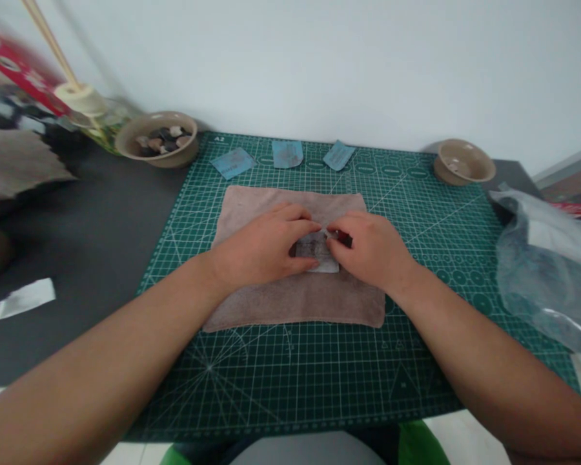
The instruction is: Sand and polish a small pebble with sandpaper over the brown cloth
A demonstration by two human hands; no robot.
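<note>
Bowl (174, 157) with dark and pale stones (164, 140); left hand (259, 250)—fingers apart, at edges of small grey piece (318, 250) on pink cloth (295, 303); right hand (375, 250) at piece's far right corner—cannot tell whether fingers clamp it; second bowl (477, 170).

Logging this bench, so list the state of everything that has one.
Pinkish cloth: spread flat
Small grey sheet: on the cloth
Left hand: thumb and fingers parted at the sheet
Right hand: fingertips close together, grip unclear
Cutting mat: laid flat
Blue packets: lying flat, opened or sealed unclear
Left bowl: upright, holding stones
Right bowl: upright, contents unclear
Plastic bag: crumpled
White scrap: loose
Bottle with sticks: standing
</note>
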